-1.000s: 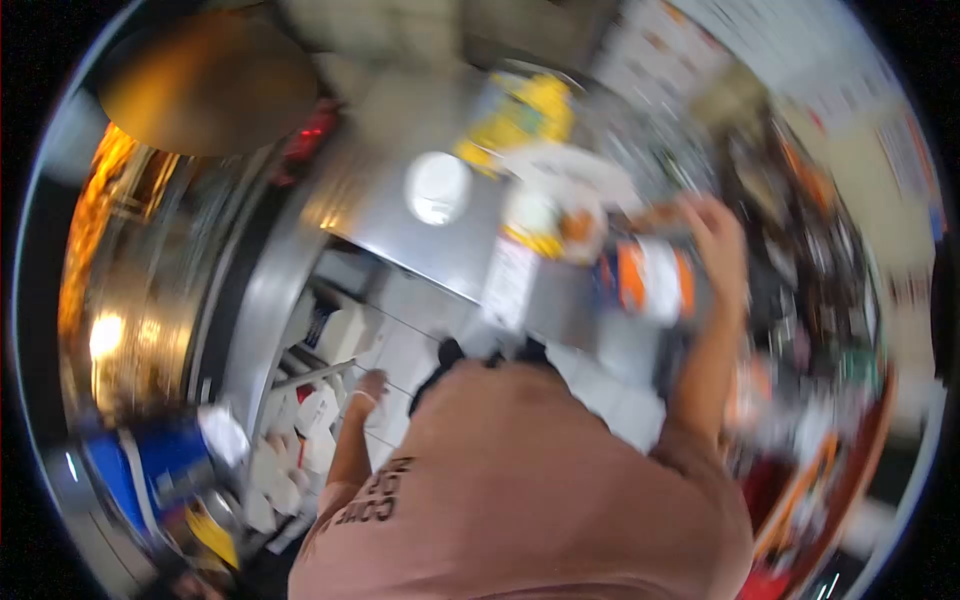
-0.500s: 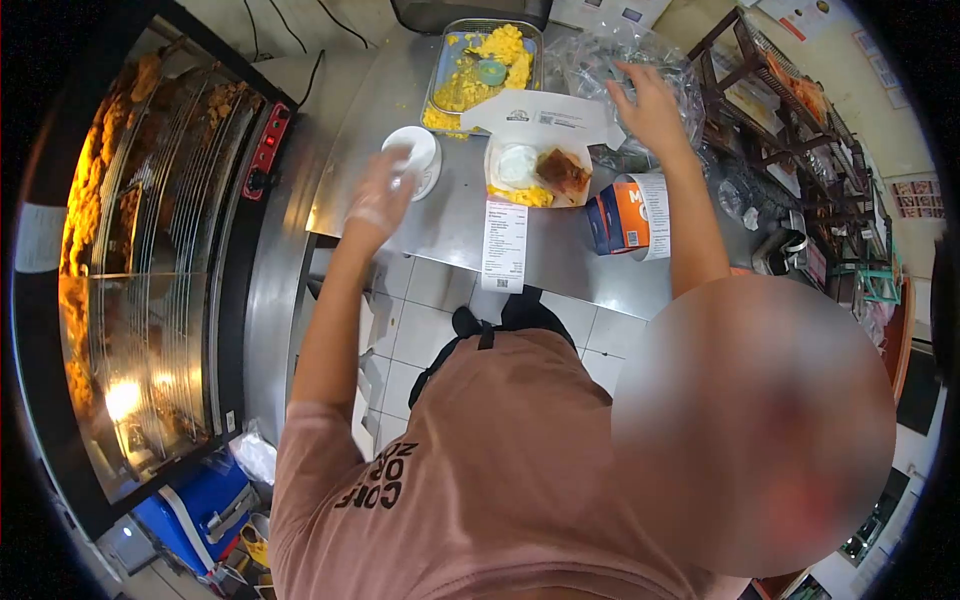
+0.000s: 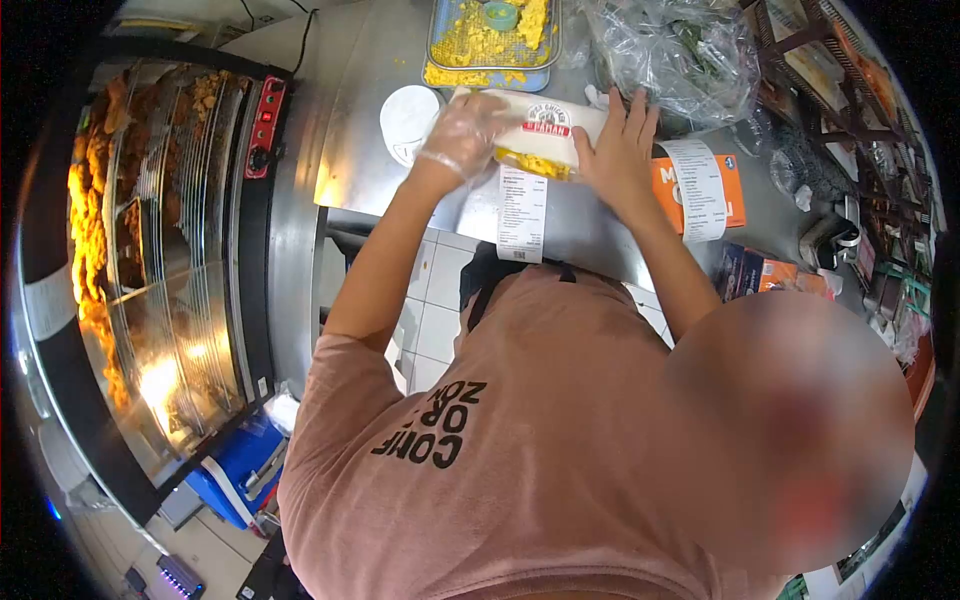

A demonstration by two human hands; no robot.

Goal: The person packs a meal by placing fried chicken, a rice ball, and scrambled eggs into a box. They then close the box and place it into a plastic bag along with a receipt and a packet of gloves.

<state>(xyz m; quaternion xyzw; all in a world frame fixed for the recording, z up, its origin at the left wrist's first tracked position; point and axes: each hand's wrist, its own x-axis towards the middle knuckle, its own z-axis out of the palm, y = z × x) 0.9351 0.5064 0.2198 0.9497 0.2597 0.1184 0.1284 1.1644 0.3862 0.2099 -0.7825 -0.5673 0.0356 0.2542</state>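
Observation:
A white paper food box with a red and black printed lid lies on the steel counter, its lid folded down over the contents. Yellow rice shows through the gap along its near side. My left hand, in a clear plastic glove, grips the box's left end with curled fingers. At the right end, my bare right hand holds the box, thumb at the near side and fingers along the far side. A printed receipt hangs from beneath the box over the counter's front edge.
A round white lid or tub stands left of the box. Behind are a tray of yellow rice and clear plastic bags. An orange carton with a receipt lies right. A lit food warmer stands at far left.
The food box's lid has come down over the egg and meat. My left hand moved right from the white tub, my right hand came down from the plastic bags, both onto the box.

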